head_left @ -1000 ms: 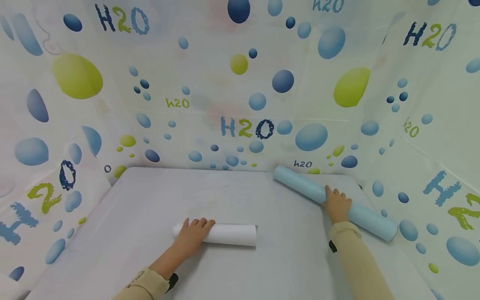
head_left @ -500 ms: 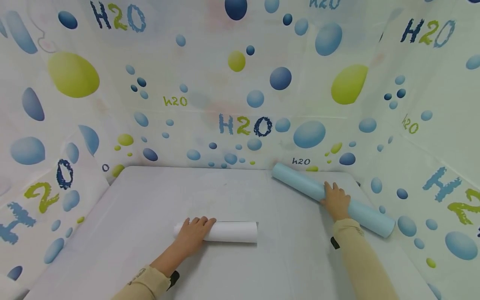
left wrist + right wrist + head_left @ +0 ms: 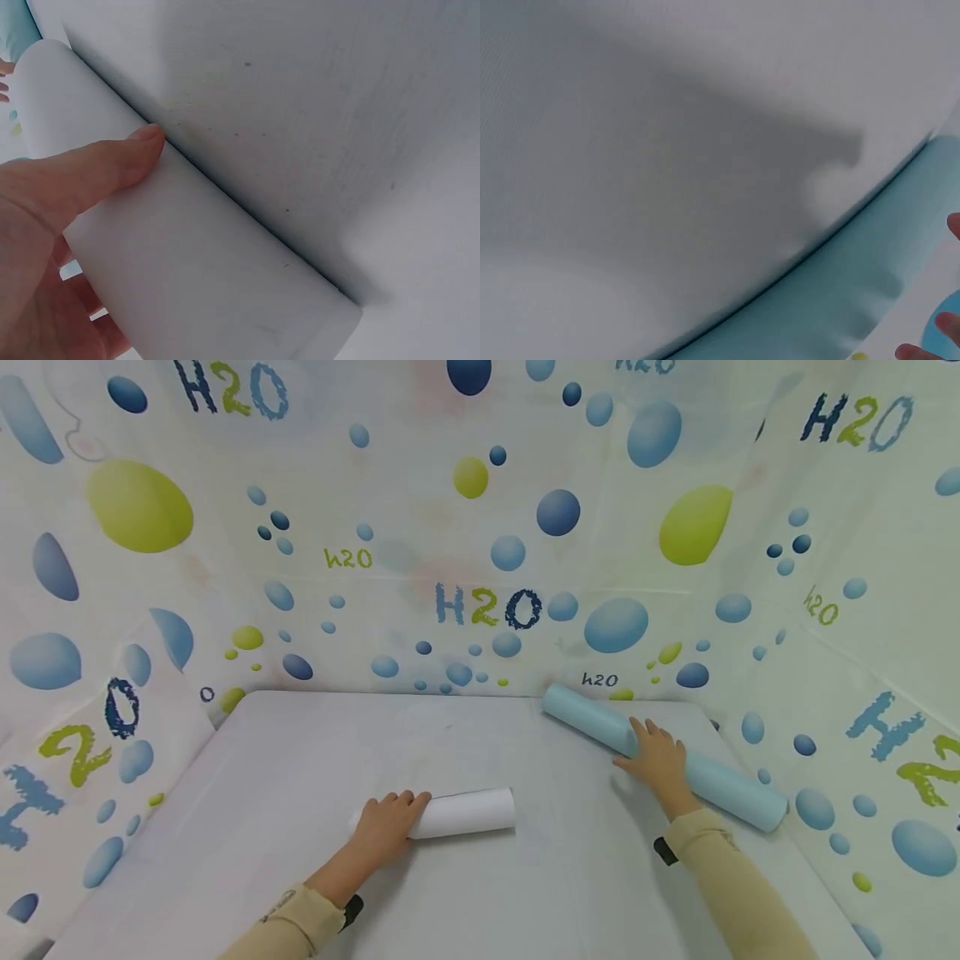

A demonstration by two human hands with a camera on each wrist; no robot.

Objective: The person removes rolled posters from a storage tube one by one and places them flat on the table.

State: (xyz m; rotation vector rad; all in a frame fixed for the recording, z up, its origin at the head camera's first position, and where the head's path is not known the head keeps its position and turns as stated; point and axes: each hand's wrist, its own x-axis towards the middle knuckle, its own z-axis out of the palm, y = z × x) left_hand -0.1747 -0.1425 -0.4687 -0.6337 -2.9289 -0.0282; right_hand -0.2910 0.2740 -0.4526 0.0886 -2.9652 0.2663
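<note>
A white paper roll [image 3: 471,814] lies on the white table, its right end tilted slightly away from the person. My left hand [image 3: 387,828] grips it near its left end, the thumb [image 3: 135,157] along the near side and the fingers over the far side. Toward the back right a longer light blue roll [image 3: 738,789] rests slantwise. In the head view my right hand [image 3: 658,766] is over its middle, with fingers spread. The right wrist view has the blue roll [image 3: 821,296] along the lower right, fingertips [image 3: 946,322] appearing apart from it beyond its far side.
The white tabletop [image 3: 315,735] stretches around both rolls. Behind and at both sides hangs a sheet [image 3: 405,485] printed with bubbles and "H2O" lettering. The blue roll's far end reaches the table's back edge.
My right hand has come off the blue roll and shifted left, its fingers spreading. The white roll has turned slightly, its right end moving away, with my left hand still gripping it.
</note>
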